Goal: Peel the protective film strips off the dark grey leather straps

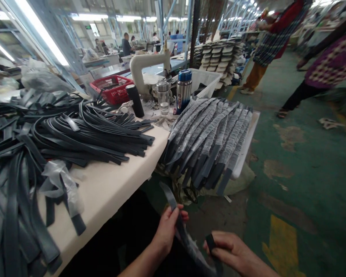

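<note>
My left hand pinches a dark strap near its upper end, which sticks up past the fingers. Clear plastic film covers part of this strap, and it hangs in a curve towards my right hand. Fingers of that hand are closed on the strap's other dark end. Just beyond my hands, wrapped straps lie side by side on a white board. Piles of bare dark straps cover the table on the left, with a crumpled plastic sleeve around one of them.
Behind the straps stand a steel-and-blue flask, a glass bottle, a black cylinder, a red basket, a white bin and a cream sewing machine. Two people are at the right on the green floor.
</note>
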